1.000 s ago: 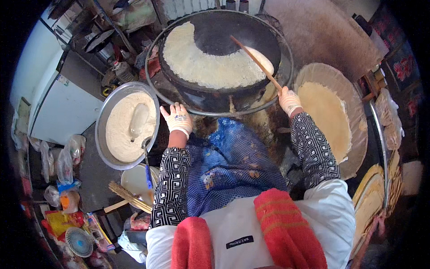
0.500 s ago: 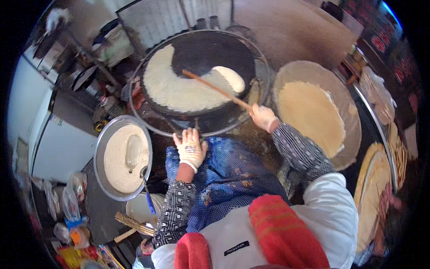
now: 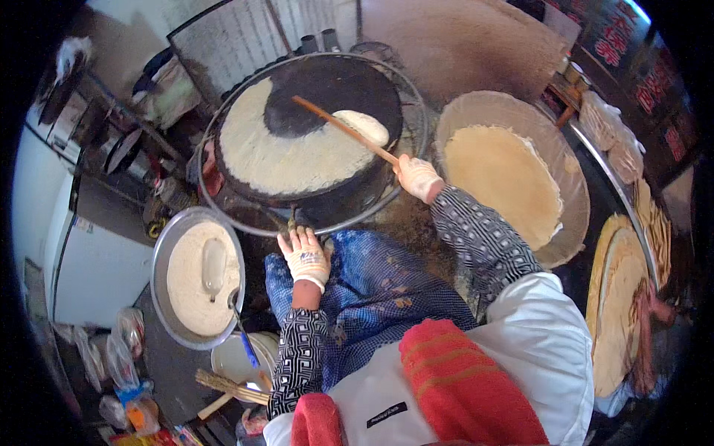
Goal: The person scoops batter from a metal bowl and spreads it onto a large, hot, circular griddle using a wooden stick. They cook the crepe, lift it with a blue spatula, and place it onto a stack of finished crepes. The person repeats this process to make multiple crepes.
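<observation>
My right hand, in a pale work glove, grips one end of a long wooden stick. The stick reaches over a large round black griddle, its far end above the dark surface. A broad curved band of pale batter covers the griddle's left and near side. A thick oval mound of batter sits at the band's right end, partly behind the stick. My left hand, also gloved, rests with fingers spread on a blue patterned cloth, fingertips near the griddle's metal ring.
A metal basin of batter, with a ladle at its edge, stands left. A bucket and a brush are below it. On the right are a wide basin holding a tan flat round and stacked flatbreads.
The whole view has shifted slightly, moving things leftward. Against the griddle, the stick's far end has swung a little farther away. My left hand stays by the ring.
</observation>
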Available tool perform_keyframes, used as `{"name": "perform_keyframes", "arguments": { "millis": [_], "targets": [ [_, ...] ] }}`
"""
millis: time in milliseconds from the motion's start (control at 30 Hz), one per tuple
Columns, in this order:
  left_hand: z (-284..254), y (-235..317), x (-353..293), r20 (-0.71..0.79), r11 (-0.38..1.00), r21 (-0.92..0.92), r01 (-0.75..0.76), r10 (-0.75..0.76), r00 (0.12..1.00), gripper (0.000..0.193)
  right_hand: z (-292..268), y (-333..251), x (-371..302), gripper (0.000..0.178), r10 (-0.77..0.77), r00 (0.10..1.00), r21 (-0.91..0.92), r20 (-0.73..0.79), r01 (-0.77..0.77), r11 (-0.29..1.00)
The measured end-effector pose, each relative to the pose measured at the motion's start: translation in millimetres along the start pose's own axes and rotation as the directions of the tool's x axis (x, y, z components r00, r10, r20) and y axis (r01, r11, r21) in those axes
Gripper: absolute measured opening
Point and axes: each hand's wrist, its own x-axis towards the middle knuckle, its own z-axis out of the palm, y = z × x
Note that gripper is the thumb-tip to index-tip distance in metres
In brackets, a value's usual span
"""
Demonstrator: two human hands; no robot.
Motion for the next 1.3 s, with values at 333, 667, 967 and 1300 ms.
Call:
{"name": "perform_keyframes", "arguments": {
  "millis": [333, 667, 967, 1300],
  "targets": [
    [-15.8, -32.4, 1.4, 0.078, 0.987, 0.111, 0.119, -0.128, 0.989, 0.059, -8.7, -11.6, -4.7, 0.039, 0.054, 0.998, -0.129, 0.028, -0.050, 0.990],
    [-3.0, -72.3, 14.6, 0.088, 0.947, 0.147, 0.284, -0.299, 0.950, 0.063, 1.9, -4.1, -11.2, 0.029, -0.076, 0.997, -0.153, -0.025, 0.071, 0.986],
    [-49.0, -67.4, 20.6, 0.025, 0.973, 0.033, 0.230, -0.231, 0.973, 0.024, 23.1, 21.1, -7.9, 0.031, -0.186, 0.976, -0.160, -0.118, 0.166, 0.973],
    [-21.7, 14.7, -6.1, 0.182, 0.997, 0.077, 0.027, -0.040, 0.983, 0.050, 30.6, 46.0, 12.5, 0.033, -0.078, 0.995, -0.289, -0.059, 0.058, 0.956]
  ]
}}
